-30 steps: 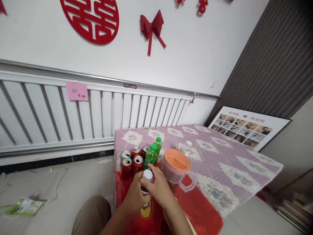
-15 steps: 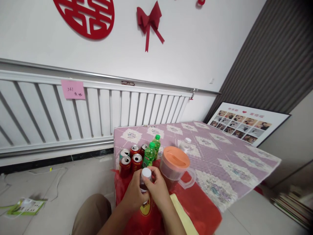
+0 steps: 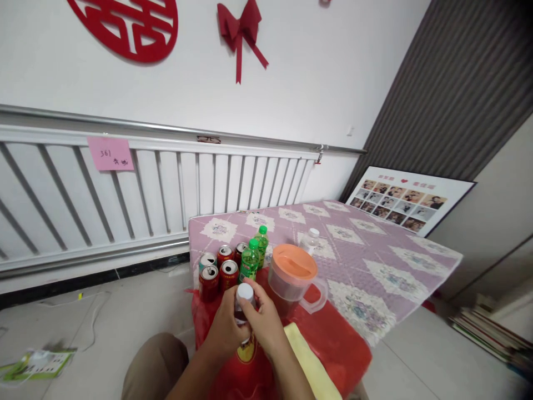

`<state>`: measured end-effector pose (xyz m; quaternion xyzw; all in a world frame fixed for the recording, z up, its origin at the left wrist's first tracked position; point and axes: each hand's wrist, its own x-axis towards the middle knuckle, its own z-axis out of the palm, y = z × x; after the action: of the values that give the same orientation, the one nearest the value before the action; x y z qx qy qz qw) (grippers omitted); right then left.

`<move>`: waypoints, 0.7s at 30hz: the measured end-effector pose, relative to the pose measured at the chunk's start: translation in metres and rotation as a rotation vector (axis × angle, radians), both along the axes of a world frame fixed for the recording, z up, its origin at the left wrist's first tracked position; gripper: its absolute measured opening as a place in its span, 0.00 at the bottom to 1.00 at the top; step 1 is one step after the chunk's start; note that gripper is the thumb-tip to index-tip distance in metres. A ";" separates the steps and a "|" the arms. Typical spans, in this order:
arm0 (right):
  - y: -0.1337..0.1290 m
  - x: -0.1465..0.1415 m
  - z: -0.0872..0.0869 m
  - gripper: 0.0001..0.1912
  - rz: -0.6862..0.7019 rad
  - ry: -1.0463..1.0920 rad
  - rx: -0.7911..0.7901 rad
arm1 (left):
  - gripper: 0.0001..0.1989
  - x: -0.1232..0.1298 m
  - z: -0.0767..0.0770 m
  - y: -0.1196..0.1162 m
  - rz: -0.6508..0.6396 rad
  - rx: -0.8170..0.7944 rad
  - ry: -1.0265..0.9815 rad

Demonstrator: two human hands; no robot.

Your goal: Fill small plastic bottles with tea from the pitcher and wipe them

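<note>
Between my hands is a small clear bottle with a white cap and dark liquid inside. My left hand wraps round its body from the left. My right hand closes on it from the right, with the thumb near the cap. Just beyond stand green bottles and several opened drink cans. Right of my hands is a clear pitcher with an orange lid, partly filled with brownish liquid. A folded yellow cloth lies by my right forearm.
A red plastic sheet covers the near part of the table, over a purple patterned cloth. Another white-capped clear bottle stands behind the pitcher. A white radiator runs along the wall, and a photo board leans at the right.
The view has shifted slightly, so the scene sits a little further left. Both hands still hold the bottle in much the same grip.
</note>
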<state>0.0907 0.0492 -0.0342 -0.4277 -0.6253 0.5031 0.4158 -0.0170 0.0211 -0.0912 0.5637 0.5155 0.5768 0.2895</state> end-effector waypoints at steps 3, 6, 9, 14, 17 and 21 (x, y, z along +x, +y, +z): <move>0.001 -0.003 0.000 0.23 -0.063 -0.016 0.010 | 0.33 -0.001 0.000 -0.001 -0.003 0.005 0.008; 0.000 -0.007 0.000 0.19 -0.132 -0.051 0.031 | 0.33 -0.001 0.001 -0.001 -0.011 0.017 0.011; -0.002 -0.010 0.001 0.27 -0.164 -0.039 0.026 | 0.34 -0.001 0.001 -0.001 -0.015 0.025 0.011; -0.004 -0.004 0.000 0.36 -0.052 0.000 0.013 | 0.34 -0.002 0.001 -0.001 -0.021 0.003 -0.001; -0.004 -0.001 -0.002 0.27 -0.035 -0.023 0.067 | 0.32 -0.001 0.001 -0.001 -0.010 -0.002 -0.013; -0.003 -0.004 -0.002 0.23 -0.098 -0.047 0.071 | 0.32 0.000 0.001 -0.001 -0.009 0.005 -0.016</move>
<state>0.0871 0.0466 -0.0366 -0.4544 -0.6307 0.4494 0.4402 -0.0166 0.0199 -0.0904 0.5623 0.5091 0.5811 0.2949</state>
